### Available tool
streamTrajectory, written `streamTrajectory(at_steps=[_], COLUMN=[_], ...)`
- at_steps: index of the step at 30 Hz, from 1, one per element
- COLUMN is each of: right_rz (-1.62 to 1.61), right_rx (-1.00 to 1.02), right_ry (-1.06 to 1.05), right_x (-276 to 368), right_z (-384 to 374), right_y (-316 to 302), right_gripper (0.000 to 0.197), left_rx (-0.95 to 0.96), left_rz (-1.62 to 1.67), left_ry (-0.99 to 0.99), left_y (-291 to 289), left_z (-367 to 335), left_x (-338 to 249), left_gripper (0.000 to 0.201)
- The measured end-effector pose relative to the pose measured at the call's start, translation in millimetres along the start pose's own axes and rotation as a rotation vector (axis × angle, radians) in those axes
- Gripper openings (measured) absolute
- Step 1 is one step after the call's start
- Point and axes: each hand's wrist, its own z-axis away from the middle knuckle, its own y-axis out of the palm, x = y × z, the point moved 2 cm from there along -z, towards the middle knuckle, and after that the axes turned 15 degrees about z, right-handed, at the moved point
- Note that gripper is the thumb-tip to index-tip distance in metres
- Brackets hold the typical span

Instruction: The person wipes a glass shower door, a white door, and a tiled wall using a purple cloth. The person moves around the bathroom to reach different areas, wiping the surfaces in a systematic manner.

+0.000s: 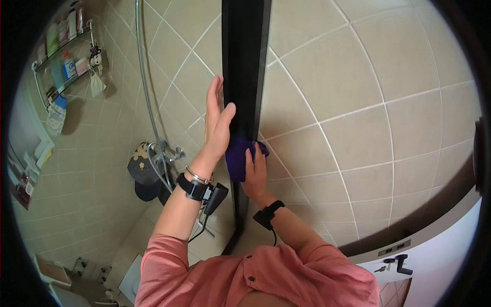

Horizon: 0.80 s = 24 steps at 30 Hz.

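Observation:
A dark, upright black frame (245, 66) runs down the middle of the view against the tiles. Bunched around its lower part is a purple cloth (236, 159). My right hand (254, 174) presses and grips this cloth on the frame's right side, fingers bent over it. My left hand (219, 123) is raised beside the frame's left edge, above the cloth. Its fingers are stretched out and it holds nothing; whether the palm touches the frame I cannot tell. Each wrist wears a black strapped device with a cable.
Beige tiled walls (327, 92) stand on both sides. To the left are a shower hose (146, 77), a tap (176, 153), a hanging grey cap (143, 166) and a glass shelf (61, 56) with bottles. A white door with a black handle (404, 265) is at lower right.

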Motion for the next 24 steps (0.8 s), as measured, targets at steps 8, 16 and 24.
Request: streamTrajectory(at_steps=[8, 16, 24], right_rz=[-0.154, -0.469, -0.006], right_rx=[0.3, -0.033, -0.248], right_ry=[0.134, 0.366, 0.109], right_x=[1, -10, -16], right_z=[102, -11, -95], right_y=[6, -74, -43], right_gripper=[0.072, 0.071, 0.07], left_rx=[-0.007, 0.003, 0.03], left_rz=[-0.064, -0.127, -0.073], left_ry=[-0.049, -0.075, -0.086], left_y=[0, -14, 0], left_z=[-2, -8, -7], left_x=[-2, -5, 2], left_gripper=[0.07, 0.067, 0.064])
